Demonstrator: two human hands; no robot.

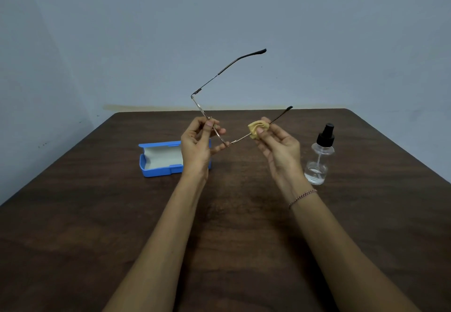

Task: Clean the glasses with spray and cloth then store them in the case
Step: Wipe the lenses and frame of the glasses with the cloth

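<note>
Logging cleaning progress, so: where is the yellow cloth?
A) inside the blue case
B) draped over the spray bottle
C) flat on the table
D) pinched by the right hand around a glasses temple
D: the right hand pinches the yellow cloth around one temple of the glasses.
</note>
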